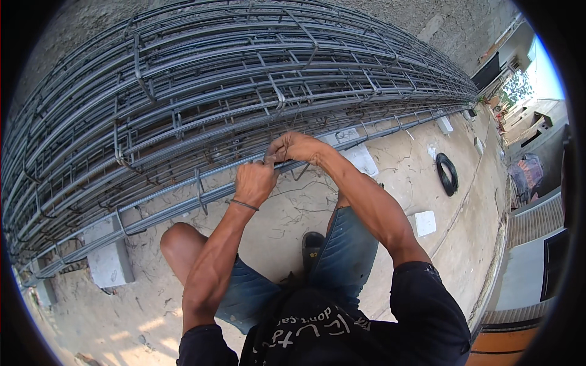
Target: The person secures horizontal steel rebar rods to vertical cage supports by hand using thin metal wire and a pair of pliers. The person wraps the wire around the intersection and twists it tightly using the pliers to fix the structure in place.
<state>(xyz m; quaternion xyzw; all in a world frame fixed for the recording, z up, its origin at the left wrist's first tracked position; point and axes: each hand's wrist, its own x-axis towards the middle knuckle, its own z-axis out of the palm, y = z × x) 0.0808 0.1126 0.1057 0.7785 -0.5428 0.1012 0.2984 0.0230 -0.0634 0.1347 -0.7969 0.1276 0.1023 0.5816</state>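
Observation:
My left hand (255,182) is closed with its thumb and fingers pinched at the near edge of a steel rebar cage. Against its fingertips, my right hand (299,149) is bent over the same spot, also closed. Whatever lies between the fingers is too small and covered to make out. Long ribbed bars (220,194) run under and past both hands, and a bent stirrup (199,189) crosses them just left of my left hand.
More rebar cages (213,73) are stacked behind, against a rough wall. White blocks (110,262) sit under the front bars, and another white block (425,224) lies on the concrete floor. A black wire coil (452,183) rests to the right. Wire scraps are scattered about.

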